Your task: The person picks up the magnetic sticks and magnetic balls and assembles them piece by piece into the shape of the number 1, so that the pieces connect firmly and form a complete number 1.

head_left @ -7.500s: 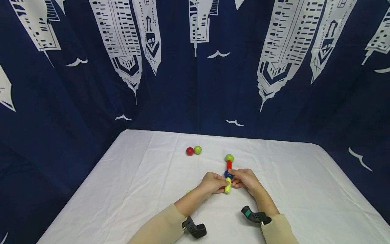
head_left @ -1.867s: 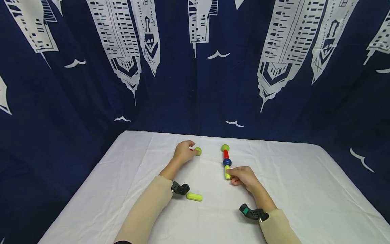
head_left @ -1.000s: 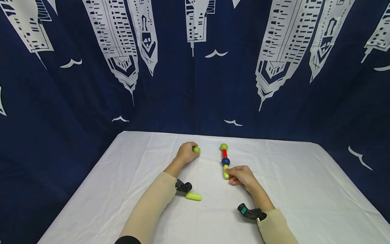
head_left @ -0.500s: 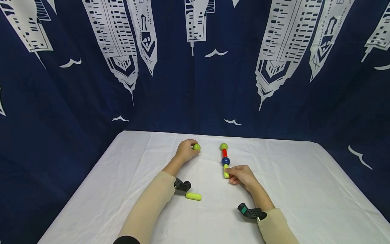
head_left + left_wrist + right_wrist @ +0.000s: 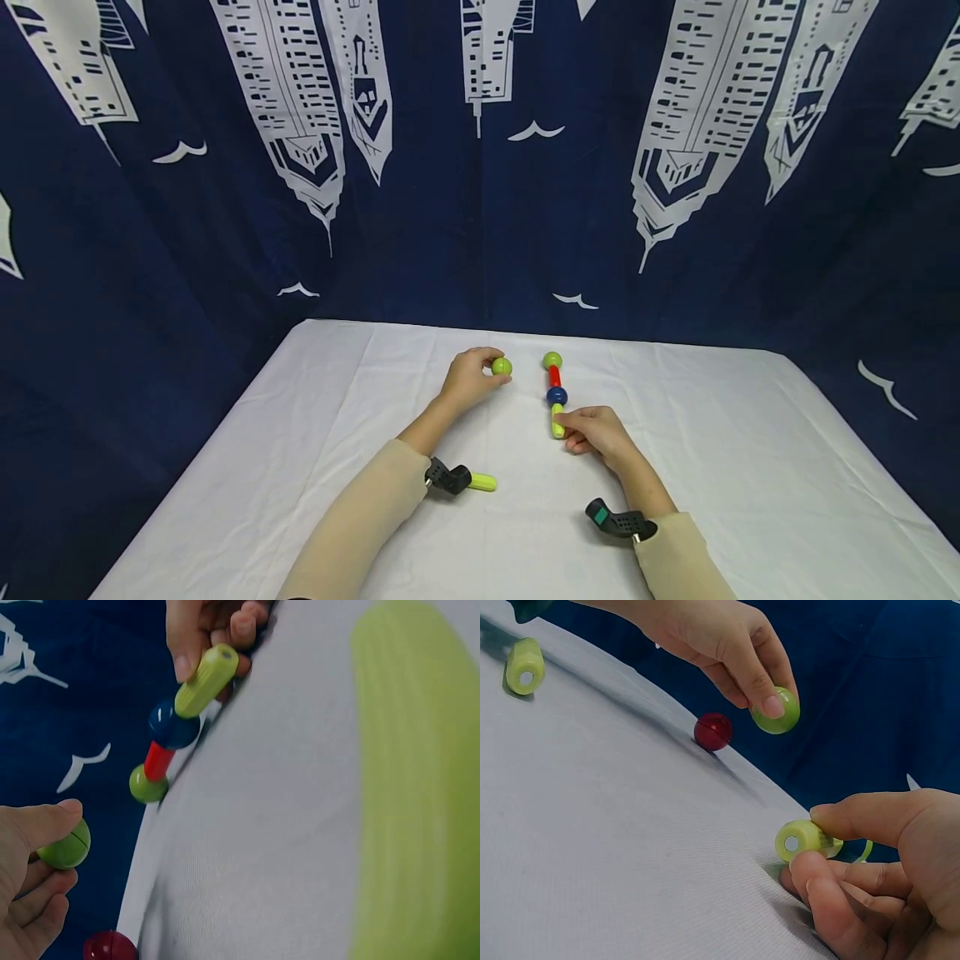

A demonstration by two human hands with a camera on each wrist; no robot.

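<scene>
My left hand [image 5: 472, 379] holds a green ball [image 5: 502, 367] between thumb and fingers, near the far edge of the table. With thumb and fingertips, my right hand [image 5: 600, 433] pinches a yellow rod [image 5: 557, 423]. That rod is the near end of a straight chain: a blue ball [image 5: 557, 396], then a red rod [image 5: 554, 377], then another green ball [image 5: 552, 360] at the far end. A silver disc shows on the rod's near end in the right wrist view. The red ball [image 5: 713, 732] lies on the cloth by my left hand, which hides it in the head view.
A loose yellow rod [image 5: 483, 482] lies on the white cloth [image 5: 420, 550], partly covered by the black wrist camera [image 5: 448, 477] on my left arm. Behind the table hangs a dark blue curtain [image 5: 480, 250] with white buildings.
Earlier both hands were at the chain's yellow rod. My left hand then reached to the loose balls, took the green one and has moved right with it. The right hand keeps its pinch.
</scene>
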